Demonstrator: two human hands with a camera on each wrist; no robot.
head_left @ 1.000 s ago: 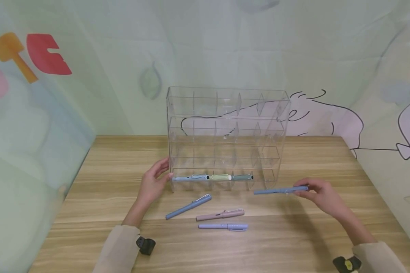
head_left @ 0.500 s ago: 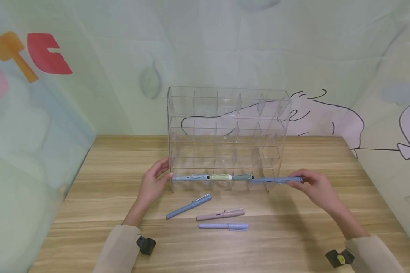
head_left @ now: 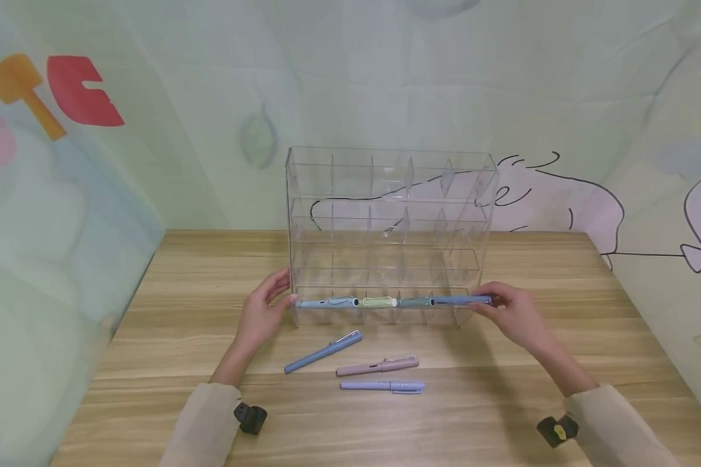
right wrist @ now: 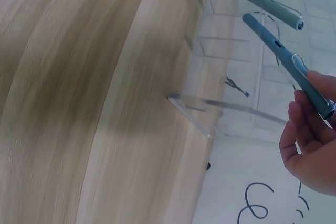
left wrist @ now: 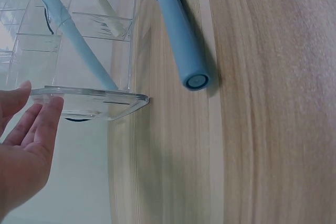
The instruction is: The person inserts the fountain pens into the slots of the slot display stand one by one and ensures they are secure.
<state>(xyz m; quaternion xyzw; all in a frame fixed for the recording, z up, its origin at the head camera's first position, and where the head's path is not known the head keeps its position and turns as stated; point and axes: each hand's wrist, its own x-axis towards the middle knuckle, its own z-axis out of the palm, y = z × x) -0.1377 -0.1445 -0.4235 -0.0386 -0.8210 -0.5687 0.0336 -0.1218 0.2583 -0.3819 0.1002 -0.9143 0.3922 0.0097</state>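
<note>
A clear acrylic display rack [head_left: 385, 220] with divided tiers stands on the table. My left hand [head_left: 264, 312] grips its left side panel between thumb and fingers, plain in the left wrist view. My right hand [head_left: 513, 314] pinches a blue fountain pen [right wrist: 283, 56] by its capped end. That pen lies level at the right end of the lowest tier, in line with the others. Along this tier sit a light blue pen [head_left: 327, 303], a pale green pen [head_left: 378, 302] and a dark green pen [head_left: 415, 302]. The thumb and fingers cover part of the held pen's cap.
In front of the rack lie a slanted blue pen [head_left: 324, 351], a pink pen [head_left: 377, 366] and a lavender pen [head_left: 382, 386] on the wooden table [head_left: 210, 259]. A printed cloth backdrop [head_left: 210, 97] rises behind the table.
My right hand has moved left and toward the rack, bringing the blue pen from in front of it to the lowest tier's right end. The left hand stays on the side panel.
</note>
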